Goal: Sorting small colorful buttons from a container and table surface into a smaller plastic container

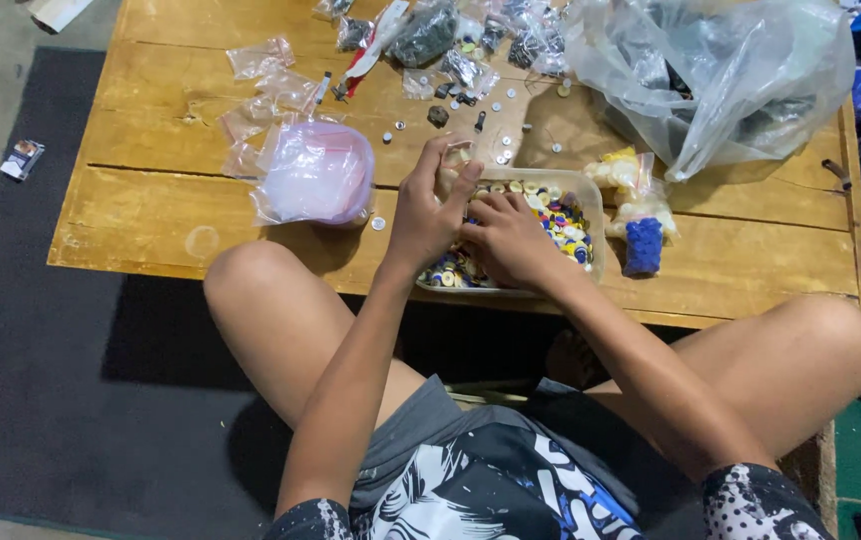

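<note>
low wooden table on dark mat (buttons scattered), concrete floor beyond.

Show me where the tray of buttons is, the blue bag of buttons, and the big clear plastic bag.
tray of buttons (591,190), head view, its far right rim.
blue bag of buttons (643,247), head view, middle of the blue part.
big clear plastic bag (721,70), head view, its crumpled middle.

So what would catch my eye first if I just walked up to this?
Probably the tray of colourful buttons at the near edge of the wooden table, with the left hand and right hand both in it. Next, the big clear plastic bag at the far right, and the pink-tinted bag left of the hands.
</note>
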